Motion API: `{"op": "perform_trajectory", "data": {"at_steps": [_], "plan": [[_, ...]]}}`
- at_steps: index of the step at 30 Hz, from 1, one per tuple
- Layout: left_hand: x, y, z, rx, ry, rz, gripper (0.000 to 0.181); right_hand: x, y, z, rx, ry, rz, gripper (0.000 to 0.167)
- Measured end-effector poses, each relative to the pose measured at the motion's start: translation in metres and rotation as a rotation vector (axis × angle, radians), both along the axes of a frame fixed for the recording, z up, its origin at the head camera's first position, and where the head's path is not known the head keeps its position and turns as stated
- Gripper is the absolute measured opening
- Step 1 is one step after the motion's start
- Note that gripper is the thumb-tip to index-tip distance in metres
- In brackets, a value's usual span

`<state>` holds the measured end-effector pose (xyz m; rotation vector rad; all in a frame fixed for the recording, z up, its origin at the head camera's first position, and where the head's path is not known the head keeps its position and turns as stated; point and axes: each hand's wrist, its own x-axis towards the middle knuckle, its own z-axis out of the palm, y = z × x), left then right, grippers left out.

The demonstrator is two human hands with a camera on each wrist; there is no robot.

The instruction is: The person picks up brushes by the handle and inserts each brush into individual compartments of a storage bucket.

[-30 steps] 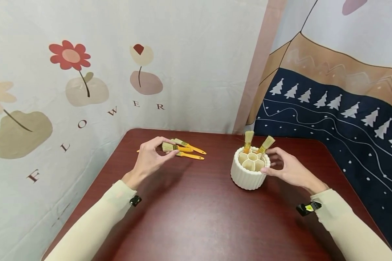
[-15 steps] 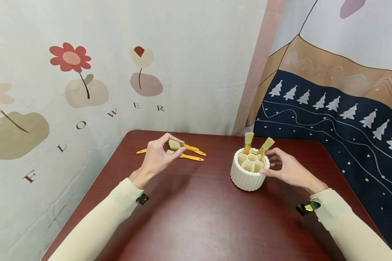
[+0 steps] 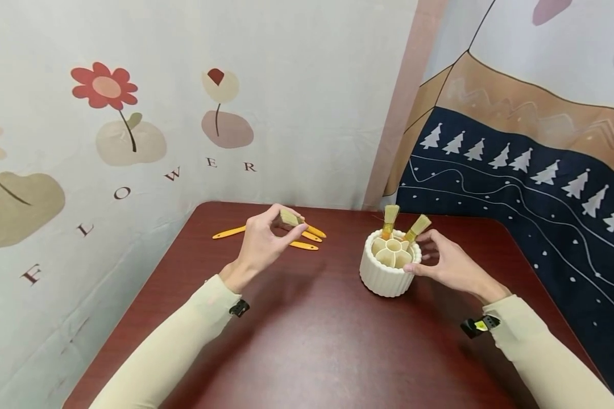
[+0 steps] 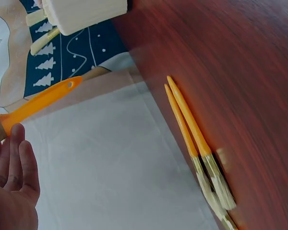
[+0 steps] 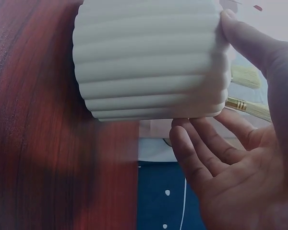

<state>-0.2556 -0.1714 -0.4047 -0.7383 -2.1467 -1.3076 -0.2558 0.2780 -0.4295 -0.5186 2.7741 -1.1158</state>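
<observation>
My left hand (image 3: 266, 238) pinches a flat paintbrush (image 4: 43, 103) near its metal ferrule, above the table. Its pale bristles (image 3: 289, 218) show between thumb and fingers, and its yellow handle points right. Beneath and beyond that hand lie several more yellow-handled paintbrushes (image 4: 189, 117), partly hidden in the head view. At the right, my right hand (image 3: 450, 264) grips the side of a cream ribbed brush holder (image 3: 386, 278), thumb on the near side and fingers behind. Inside, the holder has petal-shaped compartments. Two paintbrushes (image 3: 390, 221) stand in its rear compartments, bristles up.
The dark red-brown table (image 3: 307, 341) has rounded back corners. Directly behind it hangs a pale printed cloth (image 3: 312, 113), with a navy tree-patterned section (image 3: 491, 187) at the right. Bare tabletop lies between the loose brushes and the holder.
My left hand has moved right and slightly away from me with the paintbrush, uncovering more of a loose brush handle at the left. My right hand and the holder have stayed nearly still.
</observation>
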Motion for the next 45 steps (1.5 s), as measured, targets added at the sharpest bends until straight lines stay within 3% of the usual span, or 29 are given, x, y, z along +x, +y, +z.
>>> {"op": "perform_trajectory", "data": {"at_steps": [9,27,36,45], "plan": [[-0.006,0.024,0.0,0.017,0.037,-0.044,0.024,-0.001,0.0,0.0,-0.006,0.023,0.003,0.078],[-0.016,0.067,0.01,0.055,0.071,-0.102,0.021,0.0,-0.004,-0.002,0.003,0.022,-0.017,0.082],[-0.019,0.082,0.013,0.036,0.065,-0.128,0.023,0.0,-0.005,0.001,0.011,0.033,-0.007,0.083],[-0.022,0.097,0.008,-0.002,0.022,-0.163,0.022,0.001,-0.005,0.002,0.025,0.038,-0.002,0.083]]}}
